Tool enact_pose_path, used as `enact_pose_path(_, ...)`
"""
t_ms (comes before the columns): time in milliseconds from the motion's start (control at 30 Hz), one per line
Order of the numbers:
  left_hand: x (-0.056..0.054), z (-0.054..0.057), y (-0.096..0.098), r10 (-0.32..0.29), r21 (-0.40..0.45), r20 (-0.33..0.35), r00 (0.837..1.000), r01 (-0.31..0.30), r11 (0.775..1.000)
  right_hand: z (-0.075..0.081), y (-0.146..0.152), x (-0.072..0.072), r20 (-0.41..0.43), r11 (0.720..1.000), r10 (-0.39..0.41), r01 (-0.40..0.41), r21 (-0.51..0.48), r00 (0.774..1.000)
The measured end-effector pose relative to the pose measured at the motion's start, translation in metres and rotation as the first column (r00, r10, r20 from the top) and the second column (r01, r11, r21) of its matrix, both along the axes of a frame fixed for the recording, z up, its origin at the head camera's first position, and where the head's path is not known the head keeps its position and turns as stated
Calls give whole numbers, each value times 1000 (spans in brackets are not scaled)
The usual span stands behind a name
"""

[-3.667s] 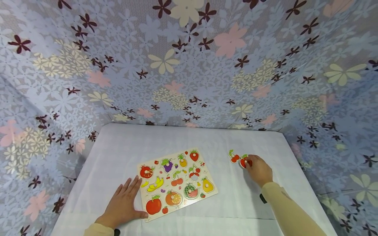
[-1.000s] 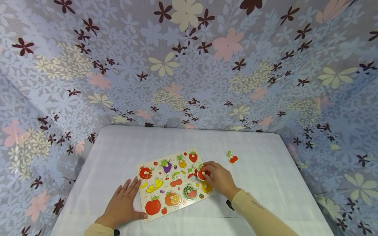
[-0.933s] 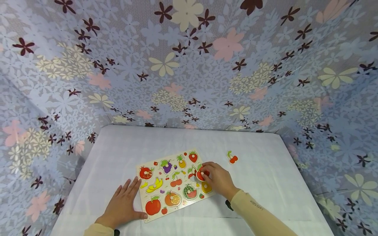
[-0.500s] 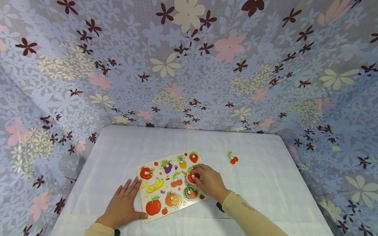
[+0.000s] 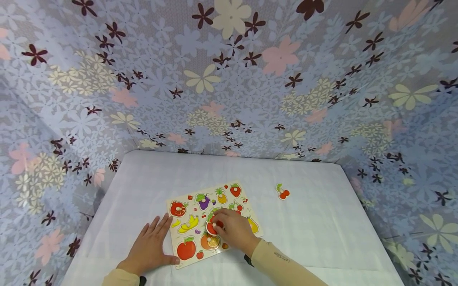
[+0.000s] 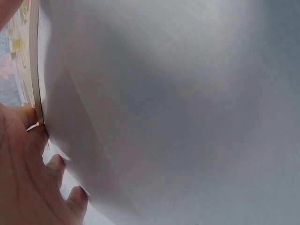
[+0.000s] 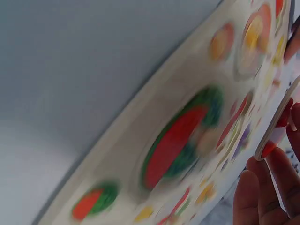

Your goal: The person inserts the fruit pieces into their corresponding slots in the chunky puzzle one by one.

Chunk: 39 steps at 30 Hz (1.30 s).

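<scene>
A fruit puzzle board lies at an angle on the table. My left hand rests at its left edge, fingers spread, thumb at the near-left corner; the left wrist view shows fingertips along that edge. My right hand pinches a red fruit puzzle piece with a green leaf by its pale knob. The piece is over the board's middle, hiding the printed cherries. In the right wrist view, the held piece is edge-on and raised above the board.
A loose cherry puzzle piece lies on the white table, right of the board. Knobbed pieces on the board include a strawberry and grapes. A flowered cloth wall rises behind the table.
My right hand has carried the red fruit piece from beside the cherry piece leftward onto the board, over the right-hand slot, then to the middle. My left hand has stayed in place.
</scene>
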<state>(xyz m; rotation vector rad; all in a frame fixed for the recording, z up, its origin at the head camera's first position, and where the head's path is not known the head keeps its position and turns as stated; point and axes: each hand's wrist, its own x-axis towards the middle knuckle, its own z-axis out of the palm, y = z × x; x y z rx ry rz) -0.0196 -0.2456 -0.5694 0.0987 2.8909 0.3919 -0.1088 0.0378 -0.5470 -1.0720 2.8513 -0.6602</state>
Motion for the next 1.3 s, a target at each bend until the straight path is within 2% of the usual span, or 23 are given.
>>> enact_pose_path(167,0,2,0,2,8,6,1000,-2,1000,1,-21,12,48,1000,19,-20,15,999)
enact_pose_path(600,0,1,-3,1,6,-8,1000,-1,1000,-4,-52,33,77,998,42,-46,40,996)
enact_pose_path(1067,-3,1,-3,-25,10,-30,999,26,1000,-13,-58,37,41,996,47,-50,67,998)
enact_pose_path(1300,-2,0,-3,-9,16,-20,1000,10,1000,-18,-63,41,39,997,55,-57,53,998)
